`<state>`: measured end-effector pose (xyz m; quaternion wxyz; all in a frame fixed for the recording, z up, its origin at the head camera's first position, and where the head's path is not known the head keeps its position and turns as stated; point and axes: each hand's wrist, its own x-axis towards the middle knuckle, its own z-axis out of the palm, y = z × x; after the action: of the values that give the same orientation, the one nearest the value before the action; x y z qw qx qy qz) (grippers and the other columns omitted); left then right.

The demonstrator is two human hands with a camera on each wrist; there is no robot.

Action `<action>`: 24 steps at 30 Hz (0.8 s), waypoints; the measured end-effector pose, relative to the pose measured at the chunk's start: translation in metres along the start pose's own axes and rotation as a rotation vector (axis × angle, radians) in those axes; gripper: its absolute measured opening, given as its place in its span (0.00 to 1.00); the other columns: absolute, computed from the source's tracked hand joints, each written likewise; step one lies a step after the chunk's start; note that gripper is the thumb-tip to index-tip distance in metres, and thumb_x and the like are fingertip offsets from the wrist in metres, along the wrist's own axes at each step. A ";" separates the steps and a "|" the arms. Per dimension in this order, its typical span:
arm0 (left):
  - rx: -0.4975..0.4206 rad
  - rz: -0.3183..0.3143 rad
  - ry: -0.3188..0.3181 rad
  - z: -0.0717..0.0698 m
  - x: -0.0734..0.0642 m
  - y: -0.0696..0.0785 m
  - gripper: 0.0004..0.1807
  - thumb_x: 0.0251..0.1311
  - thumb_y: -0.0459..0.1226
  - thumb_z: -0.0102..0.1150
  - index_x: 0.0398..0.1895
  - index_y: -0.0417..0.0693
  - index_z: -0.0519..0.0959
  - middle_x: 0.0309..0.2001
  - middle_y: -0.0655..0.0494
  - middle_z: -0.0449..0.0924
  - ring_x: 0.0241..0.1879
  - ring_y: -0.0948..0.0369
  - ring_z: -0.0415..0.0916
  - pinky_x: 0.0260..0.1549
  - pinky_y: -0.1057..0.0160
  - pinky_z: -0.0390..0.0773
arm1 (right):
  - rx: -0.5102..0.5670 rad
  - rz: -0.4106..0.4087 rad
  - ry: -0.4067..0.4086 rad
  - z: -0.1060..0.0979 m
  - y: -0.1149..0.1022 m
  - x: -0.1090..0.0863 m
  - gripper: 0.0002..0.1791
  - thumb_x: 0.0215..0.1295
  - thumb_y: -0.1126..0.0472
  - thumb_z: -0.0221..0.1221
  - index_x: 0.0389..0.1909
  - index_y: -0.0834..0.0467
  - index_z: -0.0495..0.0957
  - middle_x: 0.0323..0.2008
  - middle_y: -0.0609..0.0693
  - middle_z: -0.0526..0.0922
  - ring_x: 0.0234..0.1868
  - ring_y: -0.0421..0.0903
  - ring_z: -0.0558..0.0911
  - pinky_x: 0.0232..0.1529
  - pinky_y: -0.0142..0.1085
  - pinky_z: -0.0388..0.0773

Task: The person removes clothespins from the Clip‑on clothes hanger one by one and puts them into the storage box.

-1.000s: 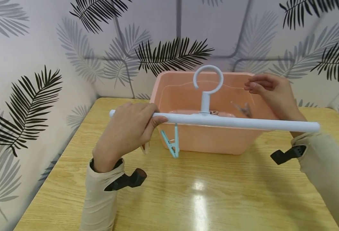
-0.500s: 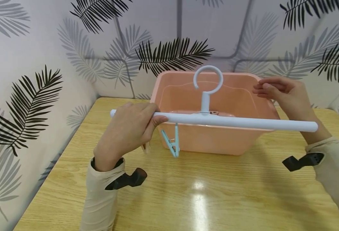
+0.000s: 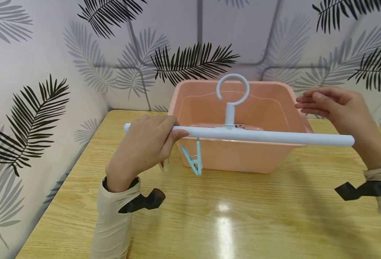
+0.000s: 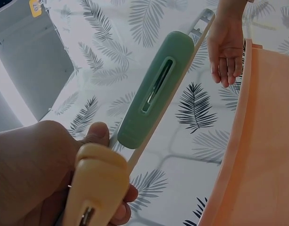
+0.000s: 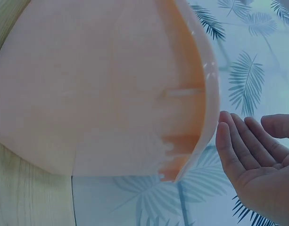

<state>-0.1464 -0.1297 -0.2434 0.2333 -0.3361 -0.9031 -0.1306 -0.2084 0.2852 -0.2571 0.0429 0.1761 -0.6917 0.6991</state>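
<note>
"Held what in left hand [image 3: 142, 149]?"
"Gripped a hanger [image 3: 230, 133] near its left end, toward the desk's [image 3: 261, 208] far edge."
"And in right hand [image 3: 344, 113]?"
"Held nothing; hung relaxed beside the tub [image 3: 236, 157]."

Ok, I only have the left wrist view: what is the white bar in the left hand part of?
Observer: A hanger; the head view shows a round hook rising from its middle.
Operator: And what is the peach bin standing on?
Observer: A wooden table, seen in the head view.
Operator: Anything inside it?
Observer: A small brownish thing shows in the bin, just past the hanger; it's mostly hidden, so I can't tell what it is.
</note>
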 end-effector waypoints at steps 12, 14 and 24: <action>-0.001 0.003 0.003 0.000 0.002 0.000 0.16 0.67 0.46 0.56 0.27 0.44 0.74 0.16 0.61 0.69 0.15 0.59 0.67 0.15 0.63 0.64 | 0.063 -0.042 -0.115 0.002 -0.014 -0.012 0.16 0.73 0.68 0.47 0.54 0.74 0.74 0.46 0.57 0.84 0.46 0.47 0.84 0.47 0.31 0.78; 0.000 0.005 0.004 0.001 0.002 0.000 0.15 0.67 0.46 0.56 0.28 0.44 0.74 0.16 0.61 0.69 0.15 0.59 0.68 0.15 0.63 0.65 | -0.019 -0.050 -0.108 0.005 -0.018 -0.015 0.16 0.74 0.67 0.47 0.53 0.74 0.74 0.45 0.56 0.84 0.45 0.46 0.85 0.46 0.30 0.78; 0.017 0.015 0.011 0.002 0.002 -0.001 0.16 0.67 0.46 0.55 0.28 0.44 0.74 0.16 0.61 0.69 0.16 0.59 0.68 0.16 0.62 0.65 | -0.813 -0.230 -0.085 0.025 -0.038 -0.037 0.14 0.73 0.65 0.50 0.51 0.61 0.81 0.43 0.30 0.82 0.44 0.26 0.79 0.43 0.16 0.70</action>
<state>-0.1488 -0.1285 -0.2440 0.2423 -0.3399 -0.9004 -0.1230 -0.1578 0.2691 -0.2322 0.1580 0.2492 -0.8882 0.3521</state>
